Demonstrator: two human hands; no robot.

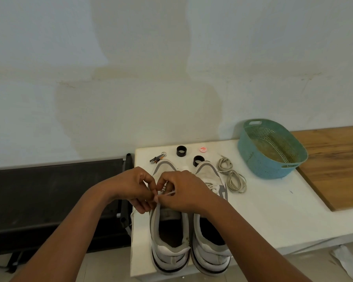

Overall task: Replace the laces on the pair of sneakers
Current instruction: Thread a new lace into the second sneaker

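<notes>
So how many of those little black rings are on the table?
2. One ring sits near the table's far edge, beside the red-and-white disc. The other ring is just behind the right sneaker's toe. More may hide behind the hands.

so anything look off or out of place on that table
Mostly the teal basket: it is tipped on its side against the wall, and its perforated inside looks stained brown. The old laces lie in a loose tangle beside the right sneaker. Nothing looks spilled or broken.
</notes>
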